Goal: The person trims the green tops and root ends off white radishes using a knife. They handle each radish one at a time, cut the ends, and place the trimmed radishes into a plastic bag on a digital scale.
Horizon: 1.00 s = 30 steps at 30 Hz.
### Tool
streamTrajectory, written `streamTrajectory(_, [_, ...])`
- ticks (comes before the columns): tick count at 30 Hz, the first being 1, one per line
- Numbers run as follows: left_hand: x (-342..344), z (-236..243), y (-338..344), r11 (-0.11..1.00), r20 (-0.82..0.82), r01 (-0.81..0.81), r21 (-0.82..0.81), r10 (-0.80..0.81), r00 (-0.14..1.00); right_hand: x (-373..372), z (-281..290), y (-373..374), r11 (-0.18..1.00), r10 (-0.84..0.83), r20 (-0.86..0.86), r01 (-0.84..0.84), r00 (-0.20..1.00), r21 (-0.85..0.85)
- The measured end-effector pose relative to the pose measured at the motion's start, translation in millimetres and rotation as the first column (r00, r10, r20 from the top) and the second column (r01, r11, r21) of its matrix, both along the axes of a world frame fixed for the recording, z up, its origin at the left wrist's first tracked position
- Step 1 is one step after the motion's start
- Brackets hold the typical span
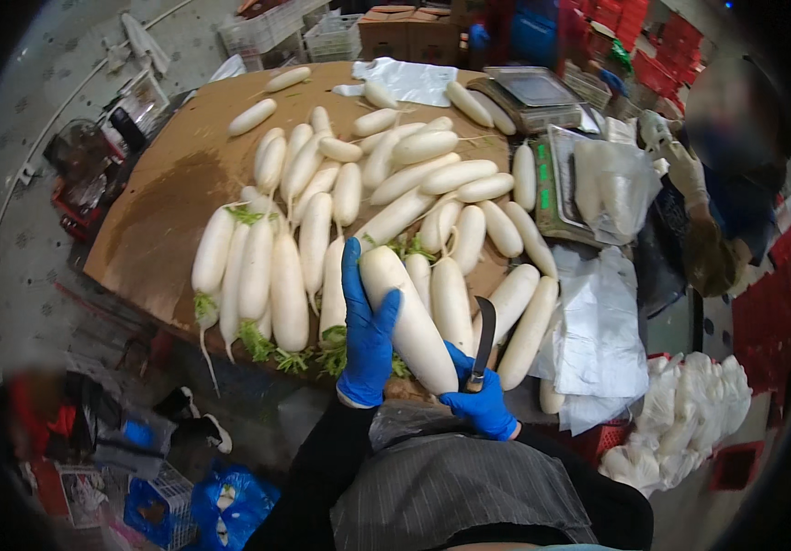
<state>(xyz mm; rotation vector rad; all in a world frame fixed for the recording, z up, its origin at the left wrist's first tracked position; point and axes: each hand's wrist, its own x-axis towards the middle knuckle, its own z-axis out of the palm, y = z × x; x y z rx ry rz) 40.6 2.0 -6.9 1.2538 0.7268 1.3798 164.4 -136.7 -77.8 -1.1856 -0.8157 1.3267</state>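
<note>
Holding a white radish [407, 321] over the near edge of the table [161, 174].
Left hand [368, 340] cups its side; right hand [483, 404] grips the knife [485, 342] blade-up, against the lower end, probably for two-point support.

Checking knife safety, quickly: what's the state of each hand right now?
Left hand: holding a white radish, fingers extended.
Right hand: closed around the handle of a knife.

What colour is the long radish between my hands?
The radish is creamy white along its visible length; it shows best in the head view.
</note>
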Motion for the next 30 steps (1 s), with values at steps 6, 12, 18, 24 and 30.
streamTrajectory(6, [10,-11,3,0.950,0.030,0.311,-0.026,-0.311,0.950,8,-5,-7,0.992,-0.122,0.101,0.118,0.987,0.054])
streamTrajectory(12, [21,-7,5,0.932,0.068,0.358,-0.062,-0.354,0.933,9,-11,-10,0.976,-0.211,0.122,0.201,0.970,0.088])
streamTrajectory(18, [26,-16,12,0.939,0.107,0.338,-0.058,-0.331,0.938,7,-5,-11,0.972,-0.233,0.066,0.230,0.970,0.053])
streamTrajectory(24, [27,-20,12,0.930,0.217,0.318,-0.186,-0.277,0.936,4,-11,-10,0.973,-0.227,0.112,0.220,0.967,0.066])
streamTrajectory(30, [44,-26,12,0.958,0.134,0.244,-0.152,-0.225,0.965,7,-7,-13,0.968,-0.237,0.078,0.229,0.968,0.103])
